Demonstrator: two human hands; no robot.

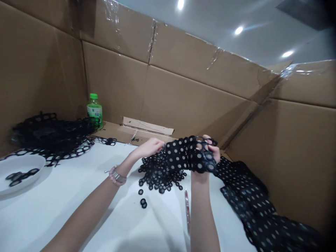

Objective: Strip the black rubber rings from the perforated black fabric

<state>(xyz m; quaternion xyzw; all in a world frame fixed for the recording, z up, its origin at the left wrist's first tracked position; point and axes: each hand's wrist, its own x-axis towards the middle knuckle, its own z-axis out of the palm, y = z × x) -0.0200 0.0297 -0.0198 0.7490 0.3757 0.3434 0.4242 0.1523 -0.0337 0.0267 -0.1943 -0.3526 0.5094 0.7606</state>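
Note:
A black sheet (181, 154) dotted with pale round spots is held up over the table. My right hand (214, 152) grips its right end, fingers curled round the folded edge. At the sheet's left edge is my left hand (151, 147), closed with fingers pressed together; what they pinch is too small to make out. Under the sheet lies a heap of small black rings (157, 175) with pale centres. Nearer to me are a few loose ones (143, 203).
More spotted black sheets (252, 203) lie stacked at right. A red pen (187, 210) lies by my right forearm. At left are a white bowl (34, 164) with several black rings, a pile of holed black strips (52, 136) and a green bottle (94, 110). Cardboard walls (183, 94) enclose the table.

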